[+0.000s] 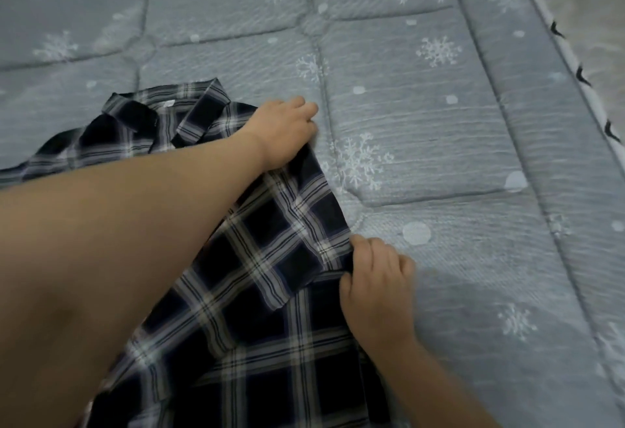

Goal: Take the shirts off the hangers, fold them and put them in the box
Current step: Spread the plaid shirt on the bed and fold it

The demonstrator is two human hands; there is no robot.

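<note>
A dark navy and white plaid shirt [257, 278] lies flat on the bed, collar at the far left. My left hand [287, 129] reaches across it and grips the fabric at the right shoulder. My right hand [375, 285] pinches the short sleeve at its hem, on the shirt's right edge. My left forearm covers much of the shirt's left half. No hanger and no box are in view.
The shirt lies on a grey-blue quilted bed cover [439, 116] printed with white snowflakes and dots. The bed's edge [575, 69], with a white trim and dark marks, runs down the far right.
</note>
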